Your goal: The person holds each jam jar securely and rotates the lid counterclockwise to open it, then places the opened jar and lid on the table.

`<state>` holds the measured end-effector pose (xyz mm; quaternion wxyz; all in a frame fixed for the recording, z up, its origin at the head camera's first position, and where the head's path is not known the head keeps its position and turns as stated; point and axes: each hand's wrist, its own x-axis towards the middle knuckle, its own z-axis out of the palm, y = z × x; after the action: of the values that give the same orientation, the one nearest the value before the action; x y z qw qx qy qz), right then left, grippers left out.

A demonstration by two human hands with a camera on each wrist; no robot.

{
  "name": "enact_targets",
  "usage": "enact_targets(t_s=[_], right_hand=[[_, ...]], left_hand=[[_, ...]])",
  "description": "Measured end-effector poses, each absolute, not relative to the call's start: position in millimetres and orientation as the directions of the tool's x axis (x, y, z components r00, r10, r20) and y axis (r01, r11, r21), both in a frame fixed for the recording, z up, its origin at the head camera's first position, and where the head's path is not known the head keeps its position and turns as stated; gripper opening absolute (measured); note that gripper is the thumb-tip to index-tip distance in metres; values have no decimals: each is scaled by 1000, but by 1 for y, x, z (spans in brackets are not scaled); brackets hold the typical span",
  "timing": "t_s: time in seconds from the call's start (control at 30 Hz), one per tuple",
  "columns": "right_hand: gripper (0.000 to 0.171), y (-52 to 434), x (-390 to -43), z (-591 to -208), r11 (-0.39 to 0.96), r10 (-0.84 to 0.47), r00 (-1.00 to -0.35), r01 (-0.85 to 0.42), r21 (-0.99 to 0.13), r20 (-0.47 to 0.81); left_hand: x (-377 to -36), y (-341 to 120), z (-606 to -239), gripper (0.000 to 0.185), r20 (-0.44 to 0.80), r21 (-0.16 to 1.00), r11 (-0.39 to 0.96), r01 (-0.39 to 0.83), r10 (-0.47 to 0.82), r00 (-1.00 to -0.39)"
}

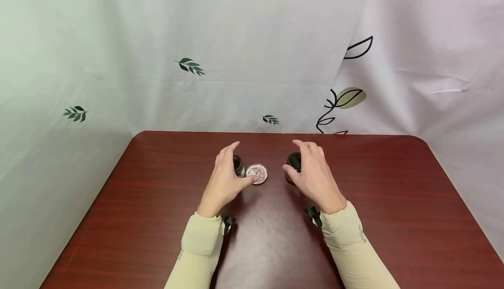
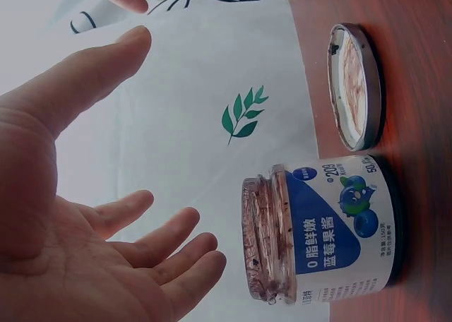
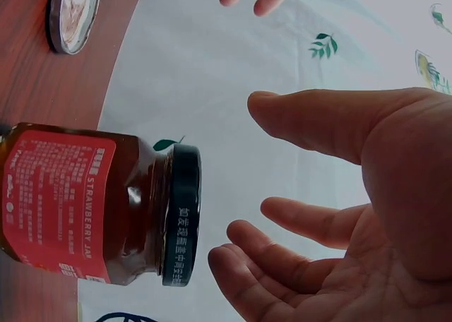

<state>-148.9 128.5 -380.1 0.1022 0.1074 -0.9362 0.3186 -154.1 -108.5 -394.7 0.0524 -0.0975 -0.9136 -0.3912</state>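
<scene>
An uncapped blueberry jam jar (image 2: 339, 234) with a blue and white label stands on the table, its glass rim smeared with jam. Beside it a jar lid (image 1: 257, 174) lies with its smeared inner side up. My left hand (image 1: 224, 177) hovers over this jar, thumb spread from the fingers, holding nothing. To the right stands a strawberry jam jar (image 3: 78, 202) with a red label and its dark lid (image 3: 182, 216) on. Above that jar is my right hand (image 1: 313, 173), fingers spread and apart from the lid in the right wrist view.
The jars stand on a reddish-brown wooden table (image 1: 271, 245), near its far edge. A white curtain (image 1: 252, 52) with leaf prints hangs behind it and at both sides. Dark straps sit at both wrists, over pale sleeves (image 1: 202, 236).
</scene>
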Motion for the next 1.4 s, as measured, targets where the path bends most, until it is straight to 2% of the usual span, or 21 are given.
enact_targets(t_s=[0.6,1.4], right_hand=[[64,135,-151,-383,785,-125,-972,-221,-579,201],[62,139,-153,-383,798,-130,-969,-228,-559,210]], left_hand=[[-152,-98,-394,97,177,713,660,239,161,-971],[-156,-65,-399,97,135,716,653,244,214,-967]])
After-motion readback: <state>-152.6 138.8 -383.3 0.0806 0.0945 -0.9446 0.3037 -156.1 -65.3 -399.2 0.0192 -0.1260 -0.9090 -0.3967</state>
